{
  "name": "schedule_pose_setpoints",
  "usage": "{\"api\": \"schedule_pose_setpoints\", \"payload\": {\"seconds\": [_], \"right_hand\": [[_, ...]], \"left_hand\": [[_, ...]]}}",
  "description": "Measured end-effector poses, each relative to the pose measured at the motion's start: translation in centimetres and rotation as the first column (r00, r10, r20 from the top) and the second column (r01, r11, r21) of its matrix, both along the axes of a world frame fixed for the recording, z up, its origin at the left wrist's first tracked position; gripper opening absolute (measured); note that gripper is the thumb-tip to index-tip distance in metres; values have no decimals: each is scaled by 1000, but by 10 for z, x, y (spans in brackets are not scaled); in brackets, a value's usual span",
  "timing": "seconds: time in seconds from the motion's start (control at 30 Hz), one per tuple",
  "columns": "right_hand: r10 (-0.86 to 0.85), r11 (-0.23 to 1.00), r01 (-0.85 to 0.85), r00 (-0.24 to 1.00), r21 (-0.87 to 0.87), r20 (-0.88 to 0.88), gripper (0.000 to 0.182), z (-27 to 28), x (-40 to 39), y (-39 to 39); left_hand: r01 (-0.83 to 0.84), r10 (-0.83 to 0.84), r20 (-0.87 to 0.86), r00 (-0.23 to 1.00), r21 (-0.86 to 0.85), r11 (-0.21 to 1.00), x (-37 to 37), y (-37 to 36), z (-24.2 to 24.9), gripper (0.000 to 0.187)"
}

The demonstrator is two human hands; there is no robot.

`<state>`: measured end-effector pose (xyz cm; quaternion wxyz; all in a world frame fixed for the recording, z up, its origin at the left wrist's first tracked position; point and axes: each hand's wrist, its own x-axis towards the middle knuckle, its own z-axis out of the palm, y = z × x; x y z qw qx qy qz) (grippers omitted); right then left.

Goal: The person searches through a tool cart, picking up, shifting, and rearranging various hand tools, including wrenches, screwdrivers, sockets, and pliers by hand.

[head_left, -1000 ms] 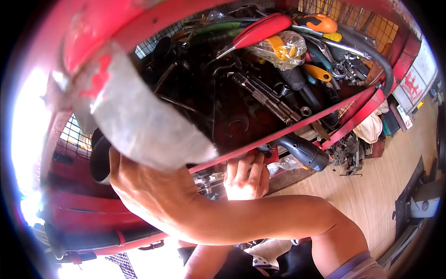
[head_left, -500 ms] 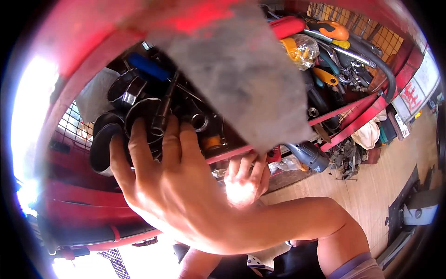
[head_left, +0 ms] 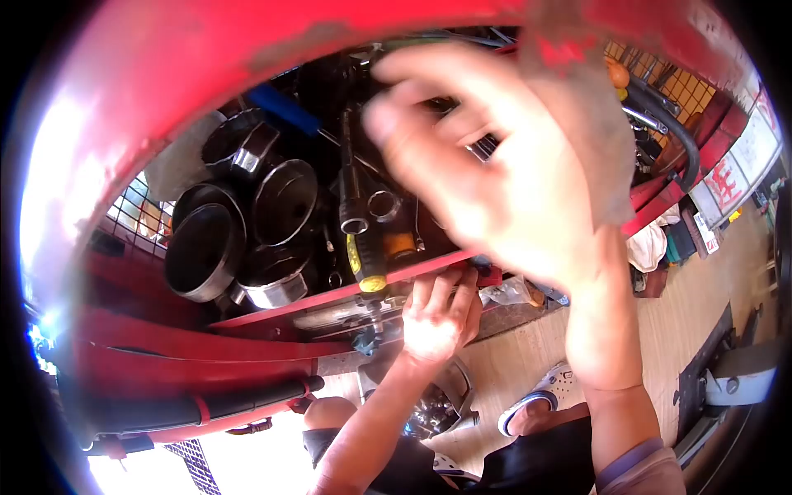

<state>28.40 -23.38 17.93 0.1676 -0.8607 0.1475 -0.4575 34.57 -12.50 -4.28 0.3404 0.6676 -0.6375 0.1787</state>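
My right hand (head_left: 511, 186), blurred, hovers over the tools in the red cabinet (head_left: 285, 312), its fingers curved and apart and nothing seen in them. Resting at the front edge, my left hand (head_left: 440, 318) has its fingers curled over the red rim. A long metal socket tool (head_left: 351, 186) lies left of my right hand. Below its end is a black and yellow handle (head_left: 367, 264). Several round metal rings (head_left: 285, 202) are piled at the left. Behind them is a blue handle (head_left: 285, 111).
A grey, worn flap (head_left: 610, 157) hangs at the upper right, partly behind my right hand. Beyond it are hoses (head_left: 685, 140) and a white box (head_left: 734, 177). On the floor stands a container of metal parts (head_left: 433, 404), near a clog-wearing foot (head_left: 540, 400).
My right hand has moved up and to the right, away from the metal rings, uncovering them and the black and yellow handle. My left hand stays at the rim.
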Motion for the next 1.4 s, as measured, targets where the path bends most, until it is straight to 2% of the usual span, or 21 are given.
{"api": "schedule_pose_setpoints", "payload": {"seconds": [0.03,0.1,0.2,0.27,0.33,0.43,0.57,0.63,0.7,0.77,0.87,0.97,1.07,1.4], "right_hand": [[-84,995,83,996,55,7,24,7,-7,-7],[-162,985,159,986,60,37,20,-11,-13,-42],[-349,894,325,937,-308,-25,22,-8,-23,-54],[-388,837,345,921,-425,-16,25,-8,-20,-54],[-408,805,311,909,-506,-90,29,-6,-15,-53],[-426,804,209,855,-556,-294,34,-10,-1,-56],[-492,808,210,754,-550,-435,39,-18,11,-65],[-523,797,252,742,-549,-420,39,-16,17,-75],[-615,657,244,720,-713,-321,34,-12,18,-85],[-572,718,212,723,-663,-388,31,-8,13,-85],[-547,682,201,779,-703,-307,27,-14,2,-94],[-542,622,294,831,-726,-128,17,7,-6,-88],[-538,614,344,841,-711,-57,17,25,-13,-85],[-520,650,337,851,-682,-76,16,44,-14,-85]], "left_hand": [[42,-44,-16,999,-96,994,1,-4,3,34],[61,-65,-35,997,-102,993,2,-4,3,36],[72,-78,-58,995,-98,993,1,-3,4,37],[48,-51,-33,998,-104,993,2,-4,5,34],[46,-50,-40,998,-106,993,1,-5,2,35],[51,-58,-88,994,-77,996,-3,-2,6,37],[50,-55,-108,993,-46,998,-4,1,9,39],[47,-51,-111,992,-43,998,-4,1,10,38],[45,-51,-116,992,-46,998,-5,1,10,38],[45,-52,-123,991,-56,997,-6,0,9,37],[42,-50,-117,992,-65,997,-6,-2,11,37],[42,-50,-123,991,-69,997,-6,-2,7,36],[30,-36,-105,994,-58,998,-5,-2,6,37],[17,-25,-85,996,-86,996,-8,-5,2,39]]}}
